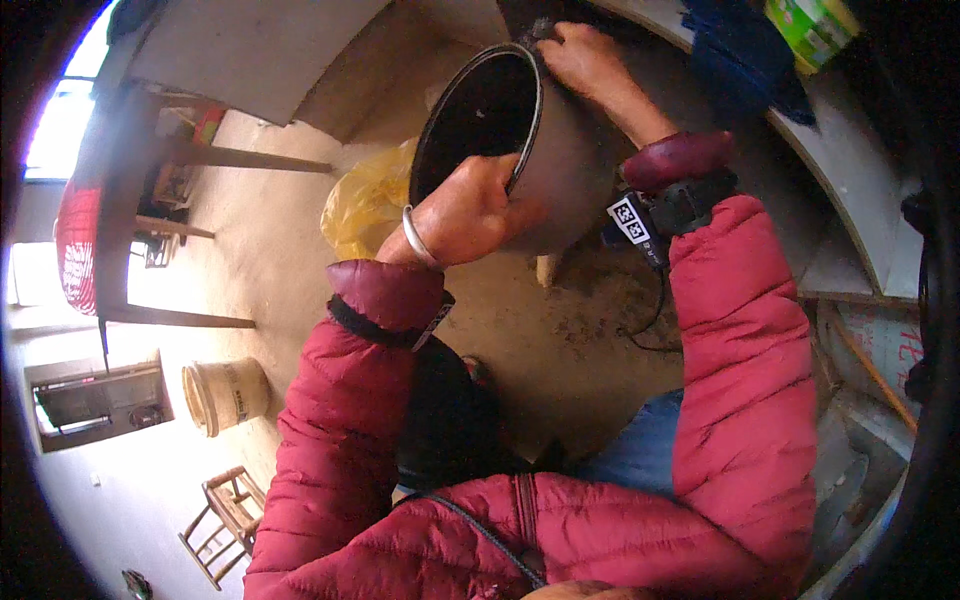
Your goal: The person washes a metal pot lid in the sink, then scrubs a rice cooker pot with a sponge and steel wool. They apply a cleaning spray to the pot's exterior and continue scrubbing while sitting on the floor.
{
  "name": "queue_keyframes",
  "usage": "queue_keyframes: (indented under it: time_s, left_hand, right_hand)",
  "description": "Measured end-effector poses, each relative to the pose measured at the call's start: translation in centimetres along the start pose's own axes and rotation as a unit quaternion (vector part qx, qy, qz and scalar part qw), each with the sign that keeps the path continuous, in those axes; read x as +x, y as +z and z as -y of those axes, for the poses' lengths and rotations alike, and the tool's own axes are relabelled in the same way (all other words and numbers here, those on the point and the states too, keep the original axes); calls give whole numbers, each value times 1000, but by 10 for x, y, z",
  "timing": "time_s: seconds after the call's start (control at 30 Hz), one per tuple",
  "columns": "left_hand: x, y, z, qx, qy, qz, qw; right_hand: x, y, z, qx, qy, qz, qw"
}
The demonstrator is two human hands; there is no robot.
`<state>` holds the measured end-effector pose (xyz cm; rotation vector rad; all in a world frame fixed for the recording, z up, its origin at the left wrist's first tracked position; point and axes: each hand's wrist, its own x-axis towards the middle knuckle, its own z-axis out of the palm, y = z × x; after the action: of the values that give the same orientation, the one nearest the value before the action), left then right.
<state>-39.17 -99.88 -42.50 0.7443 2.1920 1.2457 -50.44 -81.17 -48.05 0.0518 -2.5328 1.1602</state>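
Note:
A large, deep, dark metal pot (581,169) is tilted so that its round mouth faces left, and its black inside shows. My left hand (469,206), with a silver bangle at the wrist, grips the near part of the pot's rim. At the far side of the rim, my right hand (589,64) pinches a small dark grey scrubber (541,30), which looks like a wire scouring pad. That hand lies against the pot's outer wall. The pot's underside is hidden from me.
A yellow plastic bag (367,202) lies behind the pot. Leftward stand a wooden table (247,156), a plastic bucket (236,394) and a wooden chair (232,506). On the right, a pale ledge (832,176) bears a dark blue cloth (742,67) and a green package (810,30).

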Motion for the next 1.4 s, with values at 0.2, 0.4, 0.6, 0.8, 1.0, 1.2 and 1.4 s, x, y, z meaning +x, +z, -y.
queue_keyframes:
  time_s: [0.2, 0.4, 0.6, 0.8, 1.0, 1.2, 1.4]
  left_hand:
    - [23, -24, 24, 21, 49, -146, 988]
    - [18, -42, 34, -7, 23, -150, 988]
    - [21, -31, 26, -4, 40, -182, 983]
    - [18, 4, 38, 80, 66, -142, 984]
    - [25, -10, 32, 280, 42, -200, 938]
    - [20, 26, 23, 352, 88, -107, 926]
    - [9, 15, 37, 381, 54, -76, 920]
  right_hand:
    - [-63, -4, 58, 47, -58, 2, 997]
    - [-54, -17, 58, 271, 75, 91, 955]
    - [-55, -8, 88, 12, -18, 46, 999]
    - [-34, -18, 86, -36, 66, 67, 995]
    - [-60, -3, 65, 119, 38, 24, 992]
    - [-12, -4, 5, 62, 113, 47, 991]
    - [-45, -11, 30, 148, 134, 39, 979]
